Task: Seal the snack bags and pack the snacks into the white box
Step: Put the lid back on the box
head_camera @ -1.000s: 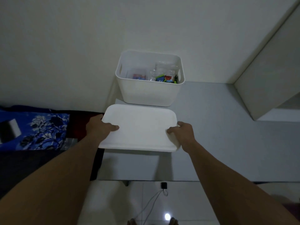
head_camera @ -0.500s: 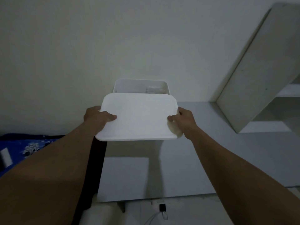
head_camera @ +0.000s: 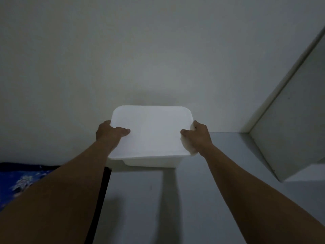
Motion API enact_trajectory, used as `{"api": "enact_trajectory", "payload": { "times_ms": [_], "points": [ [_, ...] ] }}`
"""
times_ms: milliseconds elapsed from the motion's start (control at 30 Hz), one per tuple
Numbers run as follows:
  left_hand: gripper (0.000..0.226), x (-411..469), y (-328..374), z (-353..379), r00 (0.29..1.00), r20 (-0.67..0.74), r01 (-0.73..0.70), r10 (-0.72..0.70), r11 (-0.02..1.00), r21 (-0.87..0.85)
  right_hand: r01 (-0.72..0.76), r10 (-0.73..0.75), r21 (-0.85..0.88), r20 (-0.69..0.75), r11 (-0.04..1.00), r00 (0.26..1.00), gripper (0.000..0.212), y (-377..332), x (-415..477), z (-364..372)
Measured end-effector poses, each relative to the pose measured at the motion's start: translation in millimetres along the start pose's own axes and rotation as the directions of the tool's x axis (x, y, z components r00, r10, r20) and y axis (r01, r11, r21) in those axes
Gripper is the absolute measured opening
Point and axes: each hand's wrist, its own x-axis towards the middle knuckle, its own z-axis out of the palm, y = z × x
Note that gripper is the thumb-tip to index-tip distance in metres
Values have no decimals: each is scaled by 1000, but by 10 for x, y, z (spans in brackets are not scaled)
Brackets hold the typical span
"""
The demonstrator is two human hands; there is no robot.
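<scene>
A flat white lid with rounded corners covers the top of the white box, which stands on the grey table against the wall. Only a strip of the box's front wall shows under the lid. My left hand grips the lid's left edge, thumb on top. My right hand grips its right edge the same way. The lid's front left corner overhangs the box, and I cannot tell whether it lies flush. The snack bags inside are hidden.
The grey table stretches toward me from the box. A white cabinet panel stands at the right. A blue flowered cloth lies lower left, beyond the table's dark left edge. A plain wall rises behind.
Both hands carried the lid away from me and over the box. It now hides the open top and the snacks that showed a second ago. My view tilted upward.
</scene>
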Motion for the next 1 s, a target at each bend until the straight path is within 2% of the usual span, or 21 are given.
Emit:
{"api": "enact_trajectory", "payload": {
  "times_ms": [133, 267, 467, 700, 867, 1000],
  "points": [
    [66, 267, 41, 249, 1000, -9, 8, -8, 998, 60, -18, 19, -39, 16, 999, 1000, 29, 76, 327, 153],
    [72, 463, 71, 422, 999, -46, 17, -10, 987, 162, -54, 57, -60, 47, 997, 997, 64, 246, 519, 306],
    [69, 620, 79, 504, 999, -30, -26, 39, 940, 340, -44, 51, -81, 75, 996, 996, 83, 204, 647, 387],
    [86, 700, 18, 465, 999, 34, -35, 22, 894, 447, -25, 56, -186, 162, 982, 985, 83, 168, 710, 418],
    [88, 690, -38, 425, 998, 53, -55, 36, 897, 438, -77, 101, -121, 207, 990, 973, 81, 133, 699, 377],
    [86, 702, -43, 421, 997, 55, -78, 60, 899, 431, -100, 114, -99, 148, 990, 982, 76, 221, 698, 349]
  ]
}}
